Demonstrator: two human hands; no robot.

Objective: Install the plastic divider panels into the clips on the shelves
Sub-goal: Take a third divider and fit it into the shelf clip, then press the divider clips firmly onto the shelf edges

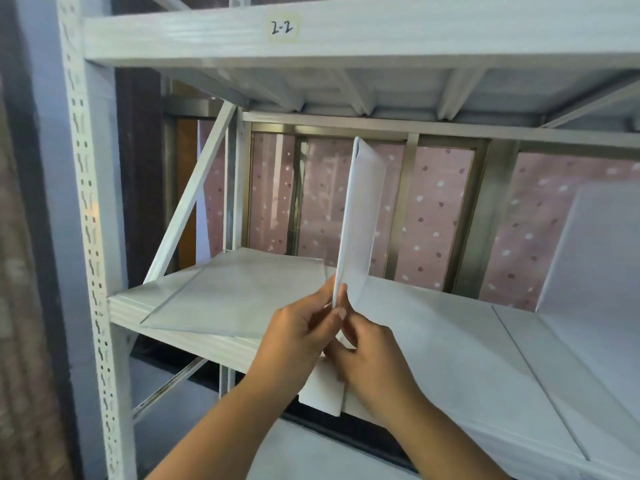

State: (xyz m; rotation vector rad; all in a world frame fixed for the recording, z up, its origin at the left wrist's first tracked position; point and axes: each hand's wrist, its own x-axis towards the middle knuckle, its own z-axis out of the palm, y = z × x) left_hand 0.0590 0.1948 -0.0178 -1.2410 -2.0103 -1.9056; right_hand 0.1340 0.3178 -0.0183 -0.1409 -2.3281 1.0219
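Note:
A white plastic divider panel [362,216] stands upright on the white shelf [450,341], edge-on to me. My left hand [298,337] pinches its near lower edge with thumb and fingers. My right hand [370,355] sits just below and to the right, fingers curled at the panel's bottom front corner by the shelf edge. A white clip piece [322,393] hangs over the shelf's front lip under my hands, partly hidden. Whether the panel sits in the clip I cannot tell. Another upright divider [595,251] stands at the far right.
Spare flat panels [235,292] lie stacked on the shelf's left end. The perforated rack upright [90,237] rises at left, with a diagonal brace [194,199] behind. The upper shelf beam [346,29], labelled 2-2, hangs overhead. A pink dotted curtain [443,216] covers the window behind.

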